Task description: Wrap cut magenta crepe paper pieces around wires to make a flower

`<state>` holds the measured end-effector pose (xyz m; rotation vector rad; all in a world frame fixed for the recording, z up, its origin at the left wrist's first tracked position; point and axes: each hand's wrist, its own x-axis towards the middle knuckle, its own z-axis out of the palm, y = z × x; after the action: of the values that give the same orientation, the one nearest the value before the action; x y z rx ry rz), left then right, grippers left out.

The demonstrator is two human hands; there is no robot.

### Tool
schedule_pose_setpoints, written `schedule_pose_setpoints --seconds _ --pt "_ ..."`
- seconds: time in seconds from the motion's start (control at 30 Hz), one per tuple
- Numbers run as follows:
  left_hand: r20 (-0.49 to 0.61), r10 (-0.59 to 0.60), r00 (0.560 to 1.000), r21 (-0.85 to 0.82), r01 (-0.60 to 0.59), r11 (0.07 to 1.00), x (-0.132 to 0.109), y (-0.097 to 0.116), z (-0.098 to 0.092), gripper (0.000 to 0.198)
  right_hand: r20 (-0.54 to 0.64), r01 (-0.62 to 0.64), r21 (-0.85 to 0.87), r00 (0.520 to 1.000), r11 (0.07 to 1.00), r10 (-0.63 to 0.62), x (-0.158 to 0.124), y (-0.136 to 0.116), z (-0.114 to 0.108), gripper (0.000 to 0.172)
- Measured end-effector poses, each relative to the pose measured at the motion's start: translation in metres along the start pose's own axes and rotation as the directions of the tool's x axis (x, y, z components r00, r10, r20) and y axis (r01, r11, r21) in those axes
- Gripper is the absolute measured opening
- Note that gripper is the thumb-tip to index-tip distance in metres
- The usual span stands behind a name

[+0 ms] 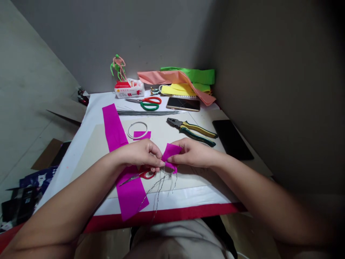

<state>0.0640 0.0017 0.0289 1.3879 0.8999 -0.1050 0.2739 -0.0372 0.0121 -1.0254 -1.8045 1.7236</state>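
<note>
Both my hands meet over the middle of the table. My right hand [192,153] pinches a small piece of magenta crepe paper [171,151] that is gathered at its lower end. My left hand [142,153] is closed at that gathered end, fingers pinched on thin grey wires [159,187] that hang down toward me. Under my left hand lies a long magenta paper strip [115,131] with small red-handled scissors [140,175] on it.
A white wire ring [137,129], a small magenta scrap [142,135], pliers [192,129], a bundle of straight wires [148,112], red-and-green scissors [147,102], a phone [183,103], a black slab [231,138], folded coloured papers [185,81] and a tissue pack [129,89] lie beyond. Walls stand behind and right.
</note>
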Motion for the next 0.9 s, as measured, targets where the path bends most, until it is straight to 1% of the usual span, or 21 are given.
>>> schedule_pose_setpoints --seconds 0.03,0.1,0.17,0.23,0.27,0.33,0.37,0.4,0.43,0.5,0.57,0.63,0.7,0.77,0.83,0.9 --pt "-0.02 -0.004 1.0 0.023 0.004 1.0 0.001 0.0 0.0 0.022 -0.022 0.005 -0.054 1.0 0.999 -0.006 0.0 0.0 0.0 0.01" --pt "-0.094 0.006 0.996 0.069 0.0 0.998 0.003 -0.001 -0.001 0.017 -0.09 0.013 -0.185 0.995 0.983 -0.03 0.002 0.002 0.001 0.009" --pt "-0.187 0.045 0.981 0.125 -0.022 0.992 0.005 -0.002 -0.002 0.017 -0.159 0.016 -0.312 0.985 0.95 -0.069 0.003 0.005 0.003 0.012" --pt "-0.259 0.098 0.961 0.2 -0.046 0.979 0.006 -0.001 -0.003 0.02 -0.207 0.044 -0.423 0.968 0.905 -0.143 0.005 0.007 0.005 0.015" --pt "-0.276 0.126 0.953 0.244 -0.057 0.968 0.006 0.0 -0.004 0.02 -0.231 0.068 -0.47 0.953 0.88 -0.197 0.006 0.008 0.006 0.016" --pt "-0.286 0.178 0.942 0.316 -0.082 0.945 0.004 0.004 -0.005 0.022 -0.31 0.108 -0.521 0.9 0.847 -0.305 0.007 0.009 0.006 0.015" --pt "-0.283 0.204 0.937 0.343 -0.1 0.934 0.002 0.005 -0.006 0.024 -0.358 0.116 -0.506 0.873 0.854 -0.331 0.007 0.008 0.005 0.014" --pt "-0.276 0.227 0.934 0.363 -0.118 0.924 0.001 0.007 -0.007 0.027 -0.403 0.122 -0.451 0.856 0.884 -0.324 0.007 0.007 0.005 0.014" --pt "-0.266 0.244 0.933 0.373 -0.134 0.918 -0.001 0.008 -0.007 0.029 -0.44 0.128 -0.357 0.851 0.925 -0.287 0.007 0.006 0.005 0.013" --pt "-0.223 0.249 0.943 0.354 -0.159 0.922 -0.004 0.008 -0.007 0.031 -0.473 0.153 -0.115 0.86 0.982 -0.189 0.007 0.004 0.006 0.012" --pt "-0.165 0.227 0.96 0.286 -0.174 0.942 -0.006 0.007 -0.005 0.033 -0.473 0.184 0.087 0.872 0.979 -0.122 0.007 0.002 0.008 0.011" --pt "-0.128 0.205 0.97 0.188 -0.18 0.966 -0.008 0.006 -0.001 0.033 -0.465 0.211 0.192 0.879 0.958 -0.101 0.006 0.0 0.012 0.011" --pt "-0.126 0.178 0.976 0.074 -0.169 0.983 -0.01 0.007 0.004 0.029 -0.449 0.227 0.234 0.888 0.945 -0.102 0.003 -0.004 0.016 0.011" --pt "-0.152 0.143 0.978 -0.039 -0.15 0.988 -0.012 0.009 0.008 0.023 -0.443 0.245 0.233 0.888 0.941 -0.122 0.0 -0.008 0.019 0.012" --pt "-0.202 0.131 0.971 -0.121 -0.157 0.98 -0.013 0.013 0.01 0.018 -0.458 0.27 0.204 0.876 0.941 -0.152 -0.002 -0.012 0.019 0.013" --pt "-0.252 0.125 0.96 -0.173 -0.172 0.97 -0.013 0.016 0.01 0.017 -0.489 0.296 0.171 0.854 0.94 -0.18 -0.004 -0.014 0.018 0.012"
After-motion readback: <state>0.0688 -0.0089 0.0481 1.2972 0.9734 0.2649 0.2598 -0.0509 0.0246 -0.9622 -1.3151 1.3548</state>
